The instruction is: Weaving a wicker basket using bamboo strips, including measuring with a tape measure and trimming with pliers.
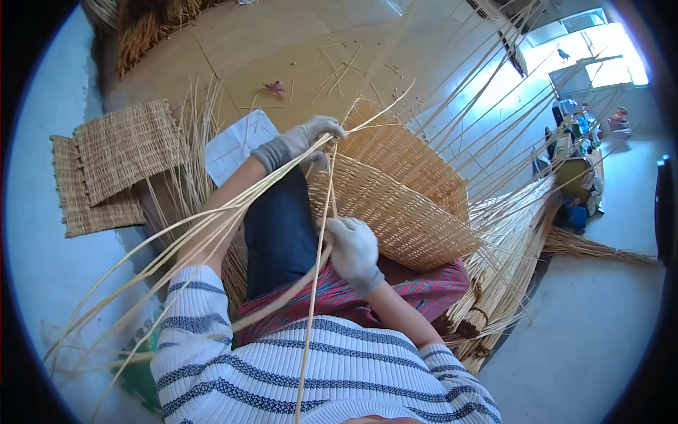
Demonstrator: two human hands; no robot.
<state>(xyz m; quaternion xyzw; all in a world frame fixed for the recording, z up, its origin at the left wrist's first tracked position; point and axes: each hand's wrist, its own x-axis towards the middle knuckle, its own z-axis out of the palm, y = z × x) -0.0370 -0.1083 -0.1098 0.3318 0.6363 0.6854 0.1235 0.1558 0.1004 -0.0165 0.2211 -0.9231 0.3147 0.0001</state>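
Observation:
A half-woven wicker basket (395,205) of tan strands rests on my lap, tilted, with long unwoven strands fanning out to its upper right. My left hand (307,141), in a grey-white glove, is closed around a bundle of loose wicker strands (244,201) at the basket's left corner. The strands trail back over my left forearm. Lower down, my right hand (353,251), gloved too, pinches a single wicker strand (319,265) beside the basket's near wall. That strand hangs down across my striped sweater. The right fingertips are partly hidden.
Two woven wicker panels (127,152) lie at the left. Near them is a white sheet (241,143). Large bundles of wicker strands (505,258) lie at my right. Scraps litter the tan floor (311,42) ahead. Assorted items stand on a bench (579,166) at the far right.

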